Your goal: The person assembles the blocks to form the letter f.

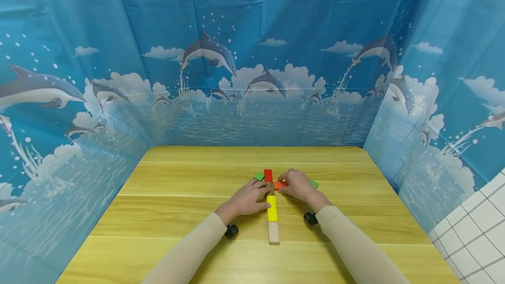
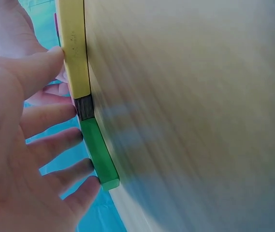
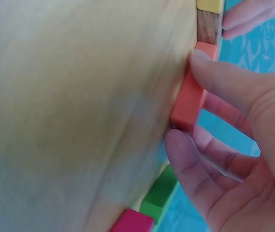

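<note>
A straight line of blocks lies on the table: a red block point(image 1: 268, 175) at the far end, then a brown block point(image 1: 270, 189), a yellow block point(image 1: 272, 209) and a pale wooden block point(image 1: 274, 233). From the left, my left hand point(image 1: 247, 197) reaches along the line with fingers extended, its thumb tip at the yellow block and its fingertips by the brown block and a green block point(image 2: 100, 152). My right hand point(image 1: 298, 185) pinches an orange block point(image 3: 189, 99) between thumb and fingers. That block lies crosswise, its near end right at the brown block's right side.
Past my right hand lie another green block point(image 3: 160, 193) and a pinkish-red block point(image 3: 133, 222). The wooden table point(image 1: 177, 179) is bounded at the back and sides by a blue dolphin-print curtain point(image 1: 252, 56). Black wrist devices point(image 1: 231, 231) sit under both wrists.
</note>
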`<state>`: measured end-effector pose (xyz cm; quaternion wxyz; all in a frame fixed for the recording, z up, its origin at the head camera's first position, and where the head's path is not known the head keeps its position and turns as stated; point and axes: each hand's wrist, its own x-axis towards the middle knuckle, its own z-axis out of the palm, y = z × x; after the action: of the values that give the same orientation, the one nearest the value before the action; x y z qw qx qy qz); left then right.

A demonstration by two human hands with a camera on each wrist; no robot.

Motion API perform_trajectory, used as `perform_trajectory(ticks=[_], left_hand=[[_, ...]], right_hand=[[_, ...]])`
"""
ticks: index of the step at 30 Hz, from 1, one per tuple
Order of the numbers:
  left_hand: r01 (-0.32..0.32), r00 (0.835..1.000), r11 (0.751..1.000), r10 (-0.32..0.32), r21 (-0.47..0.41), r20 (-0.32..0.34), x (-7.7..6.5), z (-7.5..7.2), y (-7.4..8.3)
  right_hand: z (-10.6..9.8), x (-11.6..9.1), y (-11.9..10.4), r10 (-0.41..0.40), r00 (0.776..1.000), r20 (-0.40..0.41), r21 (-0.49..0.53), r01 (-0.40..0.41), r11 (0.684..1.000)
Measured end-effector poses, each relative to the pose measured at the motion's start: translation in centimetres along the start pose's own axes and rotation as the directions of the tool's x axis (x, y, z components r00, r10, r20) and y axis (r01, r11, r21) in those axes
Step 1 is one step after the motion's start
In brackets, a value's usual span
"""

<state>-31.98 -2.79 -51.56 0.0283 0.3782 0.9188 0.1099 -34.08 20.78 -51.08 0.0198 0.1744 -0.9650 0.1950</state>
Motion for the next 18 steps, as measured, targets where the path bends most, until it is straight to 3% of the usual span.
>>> perform_trajectory(ticks=[8,13,18], left_hand=[[0.009,1.000,1.000,-0.009,-0.024,-0.005,-0.4,-0.1,0.5],[0.011,1.000,0.999,-0.012,-0.039,-0.016,-0.7,-0.2,0.8],[0.022,1.000,0.998,-0.021,-0.062,0.018,-1.3,0.1,1.0]], right_hand=[[-2.2,-0.6,0.7,0.054,0.999,0.006,0.119,-0.054,0.991],[-3.4,-1.3,2.0,0.070,0.997,-0.042,0.147,-0.064,0.987],[-3.8,-2.2,3.4,0.128,0.987,-0.093,0.197,-0.108,0.974]])
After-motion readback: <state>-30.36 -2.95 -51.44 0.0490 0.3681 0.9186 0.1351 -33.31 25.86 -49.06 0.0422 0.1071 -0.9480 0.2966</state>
